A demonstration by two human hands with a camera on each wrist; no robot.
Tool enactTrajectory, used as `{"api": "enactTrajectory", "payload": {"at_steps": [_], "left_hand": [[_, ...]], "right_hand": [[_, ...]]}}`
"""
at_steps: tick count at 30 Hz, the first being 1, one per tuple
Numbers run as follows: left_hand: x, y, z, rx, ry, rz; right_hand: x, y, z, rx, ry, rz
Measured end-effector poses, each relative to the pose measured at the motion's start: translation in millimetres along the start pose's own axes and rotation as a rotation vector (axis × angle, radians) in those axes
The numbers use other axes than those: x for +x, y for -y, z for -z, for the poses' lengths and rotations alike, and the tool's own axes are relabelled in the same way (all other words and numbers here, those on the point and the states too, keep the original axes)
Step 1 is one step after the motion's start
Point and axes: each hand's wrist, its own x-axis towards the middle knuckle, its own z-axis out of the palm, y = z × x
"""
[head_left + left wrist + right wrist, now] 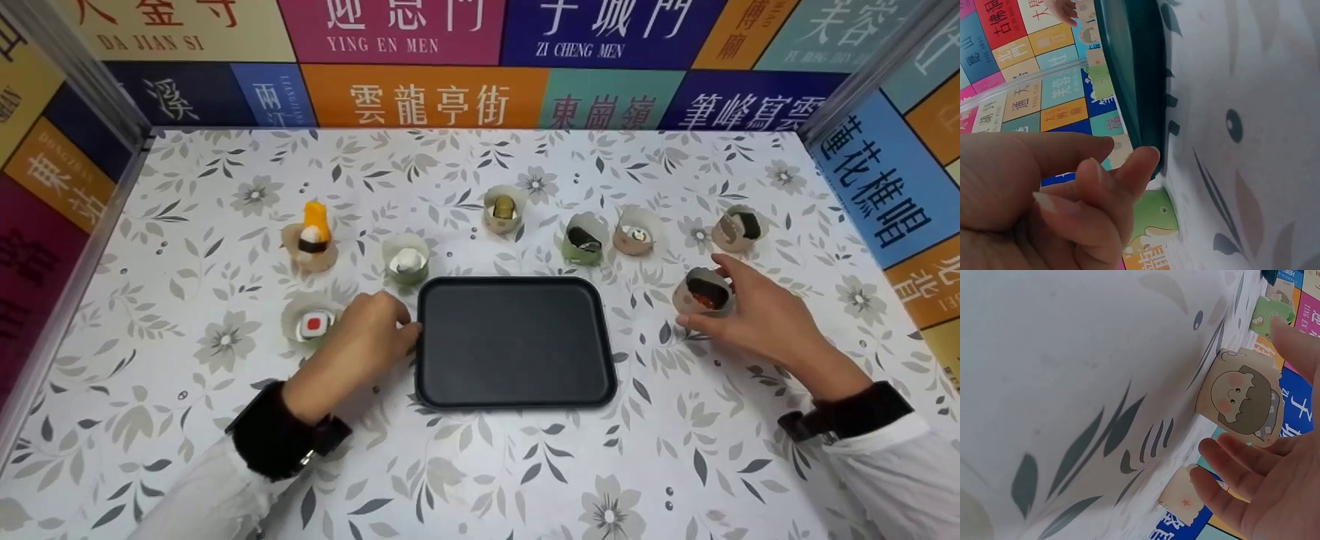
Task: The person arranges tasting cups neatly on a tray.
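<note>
A black tray [516, 341] lies flat at the middle of the table. My left hand [364, 337] is at its left rim, fingers loosely bent; in the left wrist view the fingertips [1148, 160] reach the tray's corner, and whether they press it I cannot tell. My right hand [765, 319] spreads its thumb and fingers around a small paper cup [684, 296] holding a dark-wrapped piece of toy-like sushi with an orange-red top [709, 298]. In the right wrist view this cup [1241, 396] shows a cartoon face, and the thumb [1292, 343] stands apart from it.
More paper cups with sushi-like pieces stand around: a red-centred roll [313, 325] beside my left wrist, a yellow-topped piece [315, 225], a white one [407, 260], and several further right, including one [739, 227] beyond my right hand. Lettered panels [427, 97] wall the table's back and sides.
</note>
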Motion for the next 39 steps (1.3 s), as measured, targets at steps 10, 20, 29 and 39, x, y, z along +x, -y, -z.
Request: {"api": "enactTrajectory", "payload": {"at_steps": [10, 20, 29, 39], "left_hand": [[8.3, -0.8, -5.7, -0.030, 0.059, 0.034], [10.5, 1.8, -7.5, -0.032, 0.060, 0.047], [11.4, 0.9, -9.9, -0.040, 0.084, 0.068], [12.0, 1.2, -10.4, -0.035, 0.091, 0.082]], "right_hand": [[3.7, 4, -2, 0.011, -0.021, -0.005], [9.0, 6, -8, 0.007, -0.016, -0.019], [7.9, 3, -15, 0.066, -0.089, 0.003], [5.9, -2, -19, 0.149, -0.141, -0.011]]}}
